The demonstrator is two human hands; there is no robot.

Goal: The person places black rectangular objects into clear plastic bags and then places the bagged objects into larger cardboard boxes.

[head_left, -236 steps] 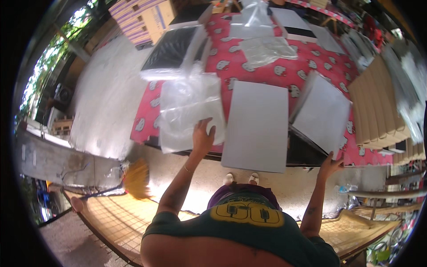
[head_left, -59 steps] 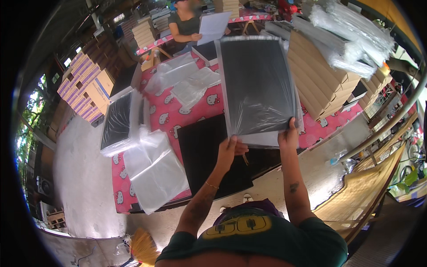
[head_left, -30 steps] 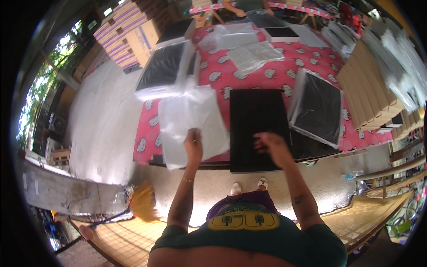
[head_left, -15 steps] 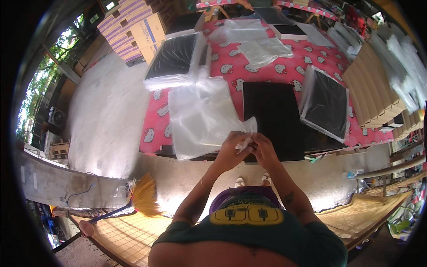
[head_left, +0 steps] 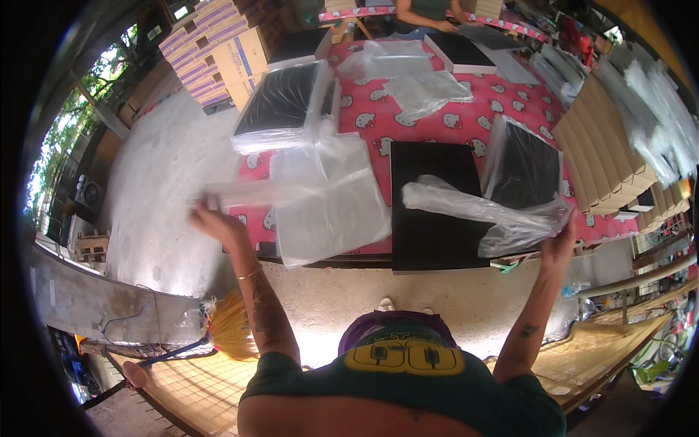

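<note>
My left hand (head_left: 212,220) is out at the left, past the table's edge, pinching one end of a blurred, translucent plastic strip (head_left: 262,193). Beneath that strip lies a stack of flat clear plastic bags (head_left: 335,226). On the other side, my right hand (head_left: 559,244) grips the end of a crumpled clear plastic bag (head_left: 502,215). This bag stretches leftward over a flat black panel (head_left: 433,237) at the table's near edge. A bagged black panel (head_left: 526,164) lies just beyond my right hand, partly covered by the crumpled bag.
The table has a pink patterned cover (head_left: 429,131). Plastic-wrapped black panels (head_left: 280,102) are piled at its left, and folded cardboard pieces (head_left: 601,138) stand at the right. Cartons (head_left: 218,62) are stacked beyond. Another person (head_left: 429,14) is across the table. A broom (head_left: 229,328) is at lower left.
My hands were together over the near edge, holding bunched plastic; now they are spread wide, each with plastic. The crumpled bag now crosses the black panel. A person has come into view opposite.
</note>
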